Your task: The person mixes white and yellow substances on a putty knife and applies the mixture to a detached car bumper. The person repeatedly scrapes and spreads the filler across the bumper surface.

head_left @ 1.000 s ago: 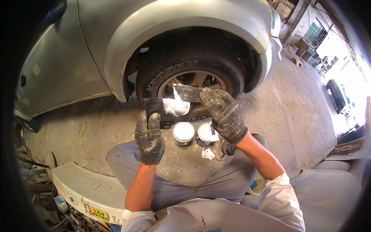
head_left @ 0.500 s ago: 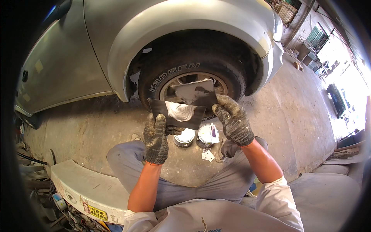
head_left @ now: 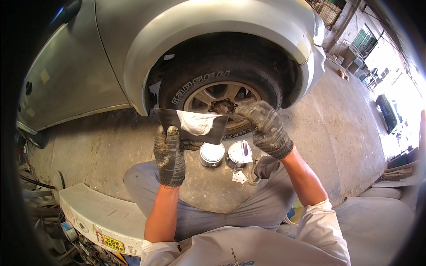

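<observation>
In my gloved left hand point(head_left: 169, 157) is a flat black plate point(head_left: 171, 120), held tilted between thumb and fingers. A mound of whitish body filler point(head_left: 195, 123) lies on its upper middle. My gloved right hand point(head_left: 267, 128) is closed at the plate's right end, in front of the wheel. Its fingers pinch a dark, flat spreader point(head_left: 230, 115), now turned nearly edge-on and mostly hidden. Both gloves are grey knit with pale smears.
Ahead stands a silvery car fender point(head_left: 146, 48) over a tyre point(head_left: 173, 84) and alloy wheel point(head_left: 204, 97). Two lidded cans point(head_left: 212, 152) point(head_left: 239, 153) sit on the concrete floor between my legs, a tube lying on the right one. A pale bumper point(head_left: 102, 208) lies at left.
My right hand has turned the spreader from broadside to nearly edge-on, bringing it down to the plate. My left hand and the plate have shifted slightly left.
</observation>
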### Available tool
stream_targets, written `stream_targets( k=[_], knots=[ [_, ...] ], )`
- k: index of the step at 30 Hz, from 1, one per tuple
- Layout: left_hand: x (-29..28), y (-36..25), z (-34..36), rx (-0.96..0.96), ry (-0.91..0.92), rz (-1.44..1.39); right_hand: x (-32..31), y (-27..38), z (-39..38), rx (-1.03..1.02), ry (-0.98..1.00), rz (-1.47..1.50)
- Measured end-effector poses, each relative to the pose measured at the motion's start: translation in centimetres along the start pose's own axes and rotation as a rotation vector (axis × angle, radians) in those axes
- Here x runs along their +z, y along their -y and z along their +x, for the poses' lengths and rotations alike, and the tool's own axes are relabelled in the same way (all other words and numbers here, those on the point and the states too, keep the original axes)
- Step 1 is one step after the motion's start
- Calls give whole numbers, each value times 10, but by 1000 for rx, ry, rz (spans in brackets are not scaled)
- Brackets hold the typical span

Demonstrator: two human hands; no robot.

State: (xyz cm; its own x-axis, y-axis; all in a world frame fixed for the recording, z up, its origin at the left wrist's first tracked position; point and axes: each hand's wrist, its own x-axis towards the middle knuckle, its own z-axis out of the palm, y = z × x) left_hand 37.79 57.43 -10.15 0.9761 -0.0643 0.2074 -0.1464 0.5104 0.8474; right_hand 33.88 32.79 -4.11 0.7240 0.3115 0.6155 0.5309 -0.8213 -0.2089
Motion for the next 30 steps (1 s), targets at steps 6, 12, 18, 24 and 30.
stream_targets(
  k=[6,12,18,24,30],
  knots=[
    [5,2,-4,-76,55,-58,0,18,2,528,-311,316],
    [11,15,-7,-112,126,-24,-1,42,-5,668,-314,486],
    [9,11,0,-89,73,19,0,44,-12,509,-174,391],
    [-28,12,1,147,73,279,16,13,-16,536,-217,426],
    [-72,49,-20,-91,323,225,45,10,-25,740,90,1143]
  ],
)
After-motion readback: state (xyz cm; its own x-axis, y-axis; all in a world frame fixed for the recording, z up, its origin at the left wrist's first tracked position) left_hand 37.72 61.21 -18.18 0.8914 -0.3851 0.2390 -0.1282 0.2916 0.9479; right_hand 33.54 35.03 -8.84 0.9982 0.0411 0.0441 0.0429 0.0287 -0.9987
